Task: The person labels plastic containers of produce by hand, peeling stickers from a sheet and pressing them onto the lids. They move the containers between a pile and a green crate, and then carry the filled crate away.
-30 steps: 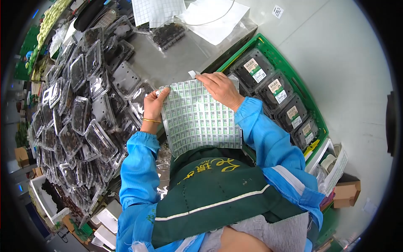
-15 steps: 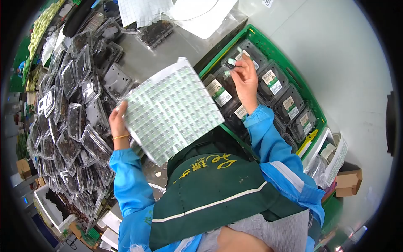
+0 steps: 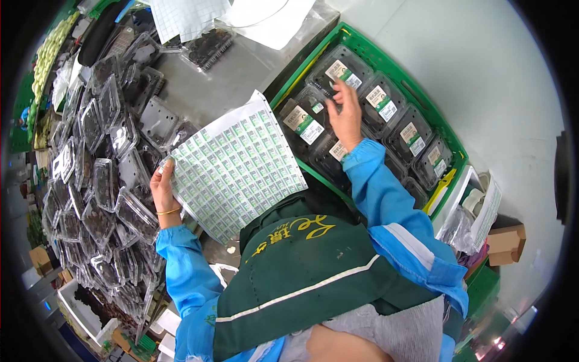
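Observation:
My left hand [image 3: 163,184] pinches the left edge of a sheet [image 3: 238,172] covered in rows of small green-and-white stickers. Over the green crate [image 3: 413,93], my right hand [image 3: 345,117] hovers with its fingers curled, above clear boxes with dark contents. Whether a small sticker is on its fingertips is too small to tell. A labelled box [image 3: 304,123] lies left of this hand, and another [image 3: 381,101] lies right of it. A small green sticker [image 3: 317,108] shows on the box just left of my fingers.
Many clear plastic boxes [image 3: 105,181] are piled on the left. White sheets [image 3: 265,21] and a dark-filled box [image 3: 208,49] lie at the top of the grey table [image 3: 199,90]. A cardboard box [image 3: 505,244] stands right, beyond the crate.
The small stickers seen at my right fingertips no longer show there, and one is on a box. The right hand has moved slightly down and left. The sheet has shifted left and tilted.

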Tool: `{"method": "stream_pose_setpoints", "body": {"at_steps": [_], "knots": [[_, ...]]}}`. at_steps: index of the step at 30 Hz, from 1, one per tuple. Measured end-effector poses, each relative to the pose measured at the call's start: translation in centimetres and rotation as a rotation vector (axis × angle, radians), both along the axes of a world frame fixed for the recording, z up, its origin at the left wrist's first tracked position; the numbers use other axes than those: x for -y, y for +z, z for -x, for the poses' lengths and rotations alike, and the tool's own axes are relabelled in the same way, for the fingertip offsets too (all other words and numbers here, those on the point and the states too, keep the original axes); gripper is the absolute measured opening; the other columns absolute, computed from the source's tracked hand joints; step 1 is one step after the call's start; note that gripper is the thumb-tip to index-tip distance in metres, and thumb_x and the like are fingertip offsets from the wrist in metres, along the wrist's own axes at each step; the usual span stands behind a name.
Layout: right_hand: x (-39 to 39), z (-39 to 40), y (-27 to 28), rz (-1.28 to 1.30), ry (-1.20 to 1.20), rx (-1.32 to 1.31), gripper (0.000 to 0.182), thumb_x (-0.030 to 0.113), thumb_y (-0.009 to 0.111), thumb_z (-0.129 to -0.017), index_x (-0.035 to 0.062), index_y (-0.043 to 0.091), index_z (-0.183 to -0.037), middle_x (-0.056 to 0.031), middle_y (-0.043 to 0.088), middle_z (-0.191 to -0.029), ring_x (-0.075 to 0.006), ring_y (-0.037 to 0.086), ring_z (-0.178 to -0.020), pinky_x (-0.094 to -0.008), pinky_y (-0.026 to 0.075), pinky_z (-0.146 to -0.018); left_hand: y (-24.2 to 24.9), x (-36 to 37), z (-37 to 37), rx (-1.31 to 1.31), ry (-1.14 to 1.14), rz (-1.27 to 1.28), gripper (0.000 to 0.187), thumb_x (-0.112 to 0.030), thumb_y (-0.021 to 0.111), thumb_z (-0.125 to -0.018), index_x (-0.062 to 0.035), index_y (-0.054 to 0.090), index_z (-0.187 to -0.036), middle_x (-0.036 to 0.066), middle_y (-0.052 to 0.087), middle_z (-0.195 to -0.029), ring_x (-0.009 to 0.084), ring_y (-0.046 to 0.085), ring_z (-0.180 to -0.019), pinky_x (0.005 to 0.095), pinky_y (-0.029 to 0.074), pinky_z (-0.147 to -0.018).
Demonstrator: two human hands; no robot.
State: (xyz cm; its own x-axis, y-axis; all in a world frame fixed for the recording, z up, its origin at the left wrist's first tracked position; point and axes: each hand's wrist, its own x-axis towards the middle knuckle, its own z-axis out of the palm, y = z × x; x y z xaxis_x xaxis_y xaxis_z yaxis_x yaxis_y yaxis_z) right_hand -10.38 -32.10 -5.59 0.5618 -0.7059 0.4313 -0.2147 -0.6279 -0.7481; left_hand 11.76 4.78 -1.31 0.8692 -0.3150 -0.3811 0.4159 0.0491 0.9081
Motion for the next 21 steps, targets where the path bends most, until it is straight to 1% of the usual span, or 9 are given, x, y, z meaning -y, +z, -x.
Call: {"method": "stream_pose_setpoints", "body": {"at_steps": [2,5,9,10,12,13,17,20,21], "knots": [[0.6,2.0,0.5,-0.244,-0.044,0.136,0.048,-0.006,0.065,-0.079,0.004,0.05,-0.123,-0.0053,0.057,-0.092,-0.0097,0.054,-0.075,-0.0238,0.046,-0.071,0.9,0.3,0.4,0.036,-0.007,0.058,0.009,-0.014,0.065,-0.087,-0.0067,0.065,-0.082,0.003,0.067,-0.081,0.0093,0.06,-0.066,0.0212,0.048,-0.059],[1.5,6.8,0.9,-0.478,0.024,0.16,0.034,-0.003,0.063,-0.081,0.0021,0.051,-0.112,-0.0001,0.056,-0.079,-0.0073,0.053,-0.074,-0.0231,0.044,-0.068,1.5,0.6,0.2,0.035,-0.083,0.104,0.01,-0.014,0.062,-0.089,-0.0044,0.065,-0.087,0.006,0.069,-0.086,0.0109,0.063,-0.072,0.0233,0.05,-0.065],[0.6,11.1,0.3,-0.506,0.09,-0.037,0.031,-0.001,0.061,-0.083,0.0008,0.05,-0.112,-0.0002,0.057,-0.079,-0.0067,0.053,-0.076,-0.0242,0.043,-0.071,0.9,2.3,-0.2,0.017,-0.146,0.14,0.011,-0.013,0.062,-0.089,-0.0031,0.066,-0.089,0.007,0.069,-0.089,0.0114,0.064,-0.075,0.0236,0.051,-0.068],[0.1,11.4,0.4,-0.55,0.06,-0.089,0.033,-0.001,0.064,-0.081,0.0023,0.051,-0.111,-0.0018,0.057,-0.077,-0.0107,0.055,-0.075,-0.026,0.044,-0.072,0.7,2.8,-0.3,0.018,-0.157,0.145,0.011,-0.013,0.062,-0.089,-0.003,0.066,-0.089,0.007,0.069,-0.089,0.0114,0.063,-0.075,0.0236,0.051,-0.068],[-0.1,11.5,-0.5,-0.123,0.014,-0.251,0.036,0.0,0.067,-0.077,0.0047,0.053,-0.111,-0.0045,0.057,-0.078,-0.0173,0.055,-0.075,-0.0282,0.046,-0.069,0.6,4.1,-0.6,0.01,-0.209,0.136,0.01,-0.013,0.063,-0.089,-0.0032,0.066,-0.089,0.006,0.069,-0.089,0.0116,0.063,-0.074,0.0235,0.051,-0.068],[-0.3,11.5,-0.8,-0.129,-0.054,-0.224,0.039,0.0,0.069,-0.074,0.0063,0.055,-0.11,-0.0064,0.056,-0.08,-0.0225,0.054,-0.076,-0.0308,0.047,-0.067,0.6,4.8,-0.5,0.011,-0.218,0.129,0.01,-0.013,0.063,-0.089,-0.0033,0.067,-0.089,0.006,0.069,-0.089,0.0117,0.063,-0.074,0.0236,0.051,-0.068],[0.2,12.4,0.1,-0.184,-0.189,-0.125,0.039,-0.001,0.069,-0.074,0.0052,0.055,-0.11,-0.0065,0.055,-0.081,-0.0195,0.054,-0.073,-0.0315,0.048,-0.067,1.2,7.3,-0.5,0.014,-0.252,0.104,0.011,-0.013,0.063,-0.089,-0.0035,0.068,-0.089,0.006,0.069,-0.088,0.0122,0.064,-0.075,0.0238,0.051,-0.068],[0.6,16.0,1.6,-0.383,-0.346,-0.074,0.025,0.007,0.067,-0.082,0.0027,0.057,-0.105,-0.005,0.061,-0.084,-0.0129,0.058,-0.076,-0.0284,0.047,-0.068,1.4,9.0,-0.4,0.002,-0.282,0.095,0.014,-0.015,0.061,-0.09,-0.0032,0.068,-0.092,0.006,0.069,-0.088,0.0124,0.064,-0.074,0.0237,0.051,-0.067],[1.1,18.0,1.1,-0.421,-0.332,-0.074,0.018,0.013,0.065,-0.085,0.0008,0.059,-0.097,-0.0052,0.063,-0.082,-0.0112,0.059,-0.075,-0.0273,0.047,-0.068,1.5,9.5,-0.3,-0.005,-0.287,0.094,0.015,-0.016,0.061,-0.09,-0.003,0.068,-0.093,0.006,0.069,-0.089,0.0124,0.064,-0.074,0.0234,0.051,-0.066]]}}
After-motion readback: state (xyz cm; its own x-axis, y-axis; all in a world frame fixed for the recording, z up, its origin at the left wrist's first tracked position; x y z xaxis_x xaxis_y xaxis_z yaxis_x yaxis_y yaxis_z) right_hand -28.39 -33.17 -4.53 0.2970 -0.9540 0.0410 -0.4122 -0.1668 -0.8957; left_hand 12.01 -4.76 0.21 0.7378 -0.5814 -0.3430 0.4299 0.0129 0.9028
